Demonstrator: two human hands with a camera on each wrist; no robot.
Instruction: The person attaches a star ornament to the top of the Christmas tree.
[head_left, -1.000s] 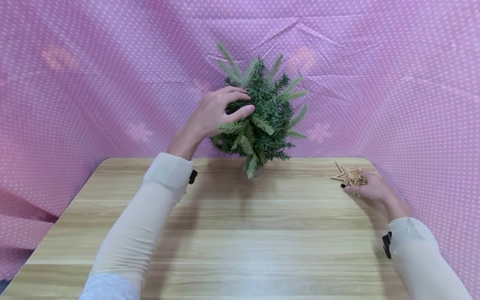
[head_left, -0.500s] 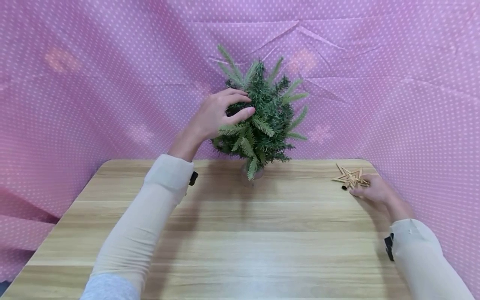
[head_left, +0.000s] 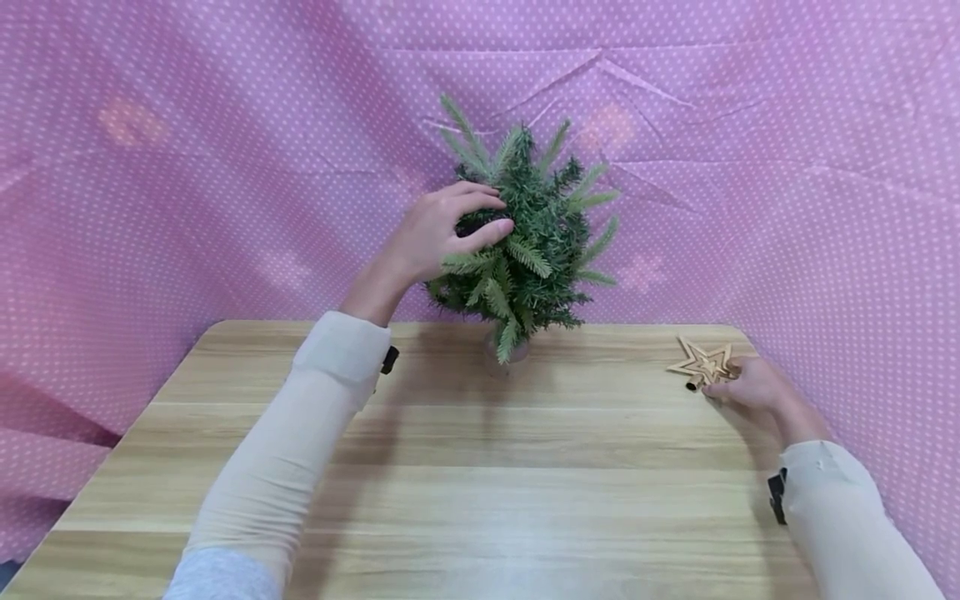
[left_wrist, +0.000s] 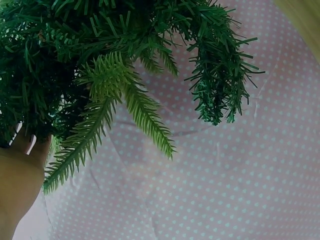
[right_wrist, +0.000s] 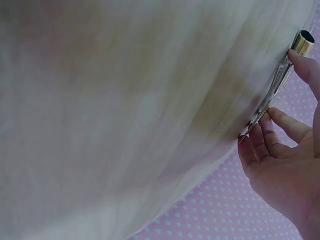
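Note:
A small artificial Christmas tree (head_left: pixel 547 242) with dark and light green needles stands near the table's back edge, on a clear round base (head_left: pixel 517 354). My left hand (head_left: pixel 442 225) grips the tree's left side from above, fingers and thumb curved round the foliage. In the left wrist view, needles hide much of that hand (left_wrist: pixel 20 175). At the back right corner, my right hand (head_left: pixel 757 392) holds a gold star tree topper (head_left: pixel 701 362) by its right side. The right wrist view has the star edge-on between thumb and fingers, its hollow gold tube (right_wrist: pixel 302 44) by the thumb.
The wooden table (head_left: pixel 480 500) has rounded back corners. A pink polka-dot cloth (head_left: pixel 750 208) hangs right behind it and along both sides. The tree's branches spread out over the back edge.
My right hand has shifted slightly right on the star, and more of the star and its tube shows. The left hand keeps its place on the tree; the head view has tilted a little.

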